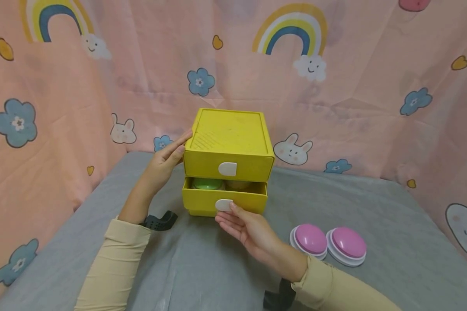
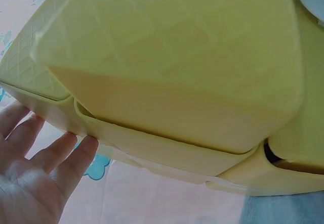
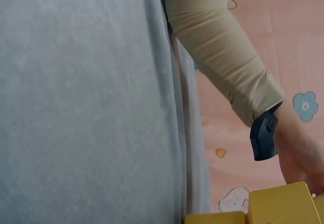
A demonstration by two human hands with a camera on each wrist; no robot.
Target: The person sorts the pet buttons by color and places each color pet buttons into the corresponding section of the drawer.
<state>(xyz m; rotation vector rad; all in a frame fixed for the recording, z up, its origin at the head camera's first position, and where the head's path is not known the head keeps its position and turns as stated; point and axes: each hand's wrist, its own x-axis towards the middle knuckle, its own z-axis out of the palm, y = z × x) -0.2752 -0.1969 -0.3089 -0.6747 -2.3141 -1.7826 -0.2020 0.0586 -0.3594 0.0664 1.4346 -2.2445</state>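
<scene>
Yellow box (image 1: 233, 131) has its lower drawer (image 1: 200, 201) ajar; left hand (image 1: 162, 166), fingers straight, touches its left side; right hand (image 1: 251, 229) touches the handle (image 1: 222, 205), grip unclear.

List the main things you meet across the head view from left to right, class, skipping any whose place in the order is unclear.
Beige left sleeve → left hand → yellow drawer box → first pink dome → second pink dome.
</scene>
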